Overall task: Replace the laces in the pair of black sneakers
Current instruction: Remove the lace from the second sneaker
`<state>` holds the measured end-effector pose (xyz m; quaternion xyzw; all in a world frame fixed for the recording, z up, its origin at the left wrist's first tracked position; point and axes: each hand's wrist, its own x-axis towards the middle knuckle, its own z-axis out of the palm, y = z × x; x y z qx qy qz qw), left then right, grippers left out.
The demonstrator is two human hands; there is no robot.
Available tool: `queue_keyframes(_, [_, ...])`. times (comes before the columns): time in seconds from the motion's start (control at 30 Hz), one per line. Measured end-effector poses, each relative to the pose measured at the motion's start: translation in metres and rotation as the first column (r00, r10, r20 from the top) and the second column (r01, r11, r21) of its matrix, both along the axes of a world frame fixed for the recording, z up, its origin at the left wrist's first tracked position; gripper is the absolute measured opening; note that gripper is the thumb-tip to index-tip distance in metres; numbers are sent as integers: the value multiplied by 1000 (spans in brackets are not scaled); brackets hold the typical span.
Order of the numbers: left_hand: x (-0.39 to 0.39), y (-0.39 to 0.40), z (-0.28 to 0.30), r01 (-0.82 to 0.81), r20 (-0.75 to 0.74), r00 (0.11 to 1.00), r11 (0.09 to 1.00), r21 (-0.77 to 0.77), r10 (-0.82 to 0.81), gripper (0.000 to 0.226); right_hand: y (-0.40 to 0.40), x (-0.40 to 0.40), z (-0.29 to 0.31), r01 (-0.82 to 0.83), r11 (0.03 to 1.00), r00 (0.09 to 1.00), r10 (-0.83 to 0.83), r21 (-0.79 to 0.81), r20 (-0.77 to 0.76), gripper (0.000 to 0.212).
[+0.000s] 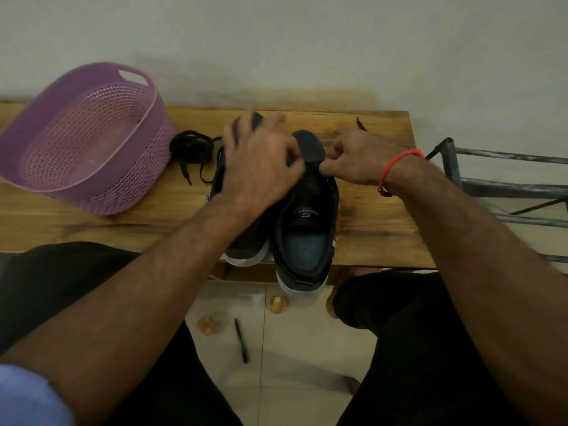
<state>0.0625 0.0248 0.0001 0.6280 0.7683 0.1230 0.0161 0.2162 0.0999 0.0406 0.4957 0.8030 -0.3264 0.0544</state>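
Left hand (261, 167) spread, right hand (353, 161) pinching.

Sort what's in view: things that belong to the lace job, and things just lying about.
Job:
- right sneaker, both hands working at its front
- left sneaker
- loose black lace on the bench
- left hand, right hand

Lying about:
- purple basket
- pen on the floor
- metal rack
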Motion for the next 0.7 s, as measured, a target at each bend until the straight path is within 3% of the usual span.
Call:
queue_keyframes(0.13, [-48, 0, 15, -248, -127, 958, 965, 80, 257, 20, 0, 1, 0, -1, 1000, 1000, 1, -6, -4, 24])
queue_keyframes(0.2, [-60, -4, 16, -298, -152, 939, 951, 81, 307, 25, 0, 1, 0, -4, 1000, 1000, 4, -7, 2, 23])
queue_keyframes(0.43, [8, -10, -5, 115, -46, 992, 993, -10, -116, 27, -3, -1, 2, -11, 1000, 1000, 11, -3, 20, 23])
queue_keyframes(0.57, [22, -7, -13, 121, -44, 991, 992, -47, -123, 25, -1, 1, 2, -13, 1000, 1000, 13, 1, 16, 19])
queue_keyframes(0.7, [6, -1, 0, 6, -39, 999, 1000, -22, -7, 17, 0, 1, 1, -8, 1000, 1000, 8, 0, 15, 20])
